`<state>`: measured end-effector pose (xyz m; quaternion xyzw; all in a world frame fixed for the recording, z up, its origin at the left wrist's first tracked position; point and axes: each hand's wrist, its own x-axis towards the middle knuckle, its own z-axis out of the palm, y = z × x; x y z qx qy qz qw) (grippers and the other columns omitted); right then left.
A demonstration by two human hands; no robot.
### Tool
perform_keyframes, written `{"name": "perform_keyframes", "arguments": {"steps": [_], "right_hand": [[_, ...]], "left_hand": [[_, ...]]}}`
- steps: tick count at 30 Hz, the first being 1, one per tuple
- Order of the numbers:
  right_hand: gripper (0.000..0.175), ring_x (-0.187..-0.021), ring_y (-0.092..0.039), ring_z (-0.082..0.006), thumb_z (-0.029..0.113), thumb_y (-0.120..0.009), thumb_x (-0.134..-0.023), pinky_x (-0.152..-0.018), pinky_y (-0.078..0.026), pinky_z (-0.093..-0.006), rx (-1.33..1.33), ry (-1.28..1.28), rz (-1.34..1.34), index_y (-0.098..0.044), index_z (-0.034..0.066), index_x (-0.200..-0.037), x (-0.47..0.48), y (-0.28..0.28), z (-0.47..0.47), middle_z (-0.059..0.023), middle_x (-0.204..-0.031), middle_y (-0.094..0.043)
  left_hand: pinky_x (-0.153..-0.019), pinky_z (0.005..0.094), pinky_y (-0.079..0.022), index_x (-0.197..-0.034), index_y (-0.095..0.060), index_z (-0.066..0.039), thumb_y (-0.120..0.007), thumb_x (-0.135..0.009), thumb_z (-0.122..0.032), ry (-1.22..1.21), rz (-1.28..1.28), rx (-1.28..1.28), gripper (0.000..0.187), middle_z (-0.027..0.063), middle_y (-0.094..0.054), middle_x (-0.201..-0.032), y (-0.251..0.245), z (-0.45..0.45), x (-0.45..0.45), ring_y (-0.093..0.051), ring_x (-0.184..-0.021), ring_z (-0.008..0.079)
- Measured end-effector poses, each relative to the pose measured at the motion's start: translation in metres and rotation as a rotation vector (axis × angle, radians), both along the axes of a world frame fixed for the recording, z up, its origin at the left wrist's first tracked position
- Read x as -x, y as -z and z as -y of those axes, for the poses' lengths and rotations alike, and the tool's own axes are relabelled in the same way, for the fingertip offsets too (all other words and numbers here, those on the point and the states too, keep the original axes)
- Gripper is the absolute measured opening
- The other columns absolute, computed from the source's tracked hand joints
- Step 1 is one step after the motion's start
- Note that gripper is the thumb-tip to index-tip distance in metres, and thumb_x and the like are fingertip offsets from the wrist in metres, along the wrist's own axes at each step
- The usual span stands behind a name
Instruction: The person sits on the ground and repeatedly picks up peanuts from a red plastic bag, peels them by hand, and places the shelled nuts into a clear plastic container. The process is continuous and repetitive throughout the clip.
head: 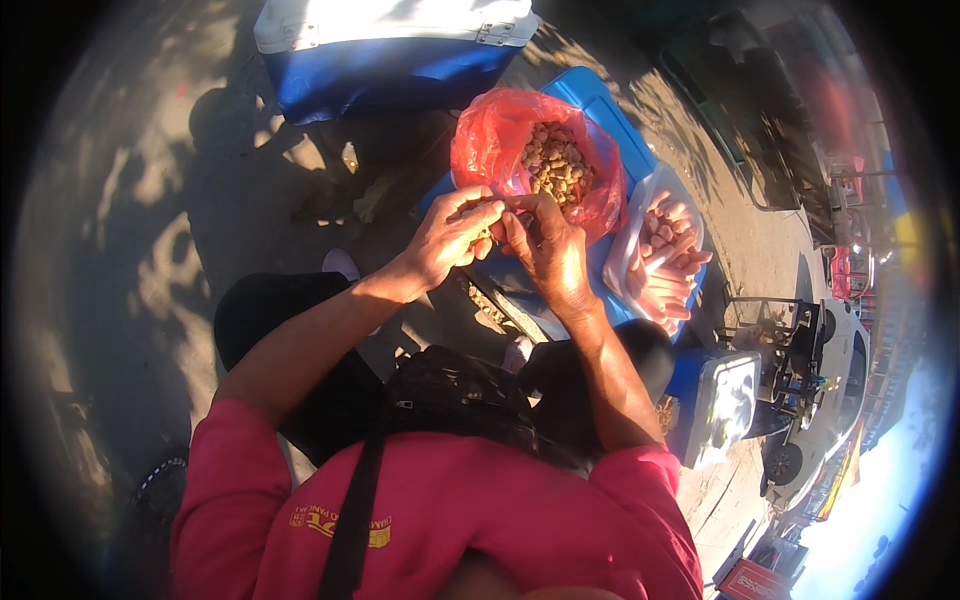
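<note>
My left hand point(455, 236) is closed around several small tan pieces point(482, 238), which look like the ones in the bag. My right hand point(546, 244) meets it at the fingertips, thumb and forefinger pinched together; whether something small is between them is hard to tell. Just beyond my hands, an open red plastic bag point(486, 135) holds many small tan-brown pieces point(559, 165), perhaps peanuts or small shellfish. To its right, a clear plastic container or bag point(621, 259) holds pale pink sausages point(667, 281). Both rest on a blue plastic lid or box point(592, 94).
A large blue cooler with a white lid point(390, 71) stands beyond on the left. Near my right knee is a smaller blue and white cooler point(724, 405). Further right are a black metal stand point(787, 352) and a parked white car point(844, 375).
</note>
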<state>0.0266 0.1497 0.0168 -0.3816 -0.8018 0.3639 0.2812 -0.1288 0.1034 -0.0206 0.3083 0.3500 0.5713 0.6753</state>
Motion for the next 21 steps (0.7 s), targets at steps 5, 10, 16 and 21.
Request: {"name": "perform_keyframes", "arguments": {"steps": [5, 10, 16, 21], "right_hand": [[0.022, -0.065, -0.067, -0.0151, 0.018, -0.058, -0.092, -0.060, -0.052, -0.0276, 0.135, -0.065, 0.039, -0.051, 0.0028, -0.107, -0.002, -0.014, -0.002, -0.0090, -0.076, -0.068], [0.023, -0.065, -0.065, -0.0110, 0.020, -0.059, -0.092, -0.061, -0.051, -0.0252, 0.316, -0.015, -0.103, -0.051, 0.0021, -0.104, -0.003, -0.008, -0.005, -0.0069, -0.076, -0.067], [0.027, -0.059, -0.062, -0.0121, 0.021, -0.059, -0.092, -0.057, -0.049, -0.0240, 0.310, -0.029, -0.090, -0.050, -0.0001, -0.107, -0.008, -0.016, -0.009, -0.0088, -0.071, -0.065], [0.021, -0.050, -0.058, -0.0138, 0.010, -0.061, -0.089, -0.043, -0.046, -0.0219, 0.821, -0.363, -0.882, -0.046, -0.0017, -0.099, -0.012, -0.089, 0.036, -0.0101, -0.066, -0.059]], "left_hand": [[-0.047, 0.0169, -0.027, -0.091, -0.056, -0.007, -0.054, -0.095, -0.029, 0.024, 0.003, -0.033, 0.023, -0.0006, -0.054, -0.077, -0.004, 0.008, 0.003, -0.047, -0.060, 0.0040], [-0.048, 0.0172, -0.028, -0.095, -0.057, -0.006, -0.053, -0.095, -0.029, 0.010, -0.070, -0.098, 0.024, -0.0004, -0.055, -0.077, -0.008, 0.004, 0.003, -0.046, -0.060, 0.0041], [-0.048, 0.0173, -0.029, -0.096, -0.059, -0.005, -0.053, -0.095, -0.027, 0.004, -0.072, -0.133, 0.023, -0.0006, -0.055, -0.076, -0.008, 0.005, 0.001, -0.045, -0.058, 0.0039], [-0.047, 0.0164, -0.029, -0.098, -0.059, -0.005, -0.051, -0.095, -0.024, 0.071, 0.092, -0.013, 0.021, -0.0017, -0.053, -0.074, -0.011, -0.002, 0.000, -0.043, -0.056, 0.0028]]}}
